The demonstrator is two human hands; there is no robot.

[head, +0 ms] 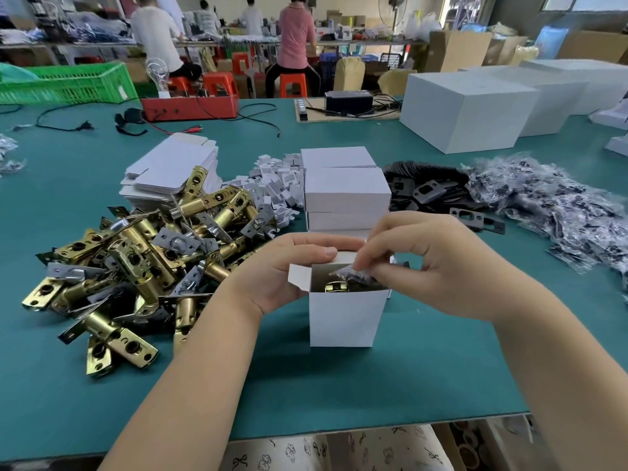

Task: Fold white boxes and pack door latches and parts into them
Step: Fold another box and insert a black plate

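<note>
— Green matting covers the table (373,385), and its near edge cuts off at the bottom of the frame over a patterned cloth. What can't you make out?

— Inside the open white box (346,317) at centre, only a brass glint shows; the rest of what lies in it is hidden by both hands. The small plastic bag (350,271) at the mouth is blurred, and its dark contents are unclear.

— And the hands?

— The left hand (289,270) grips the box's upper left side, thumb curled over the back flap. The right hand (428,263) pinches the bag with its fingertips just over the opening.

— The room?

— A workshop. People sit on red stools (292,83) at a far bench, backs turned, along the top of the frame.

— Around the box?

— A heap of brass door latches (136,263) at left, touching the left forearm. Flat box blanks (170,168) are stacked behind it. Closed white boxes (346,192) are stacked directly behind the hands, partly covered by them. Dark metal plates (438,192) and more bagged parts (557,205) spread at right. Larger white cartons (465,113) stand at upper right, a green crate (68,83) at upper left.
</note>
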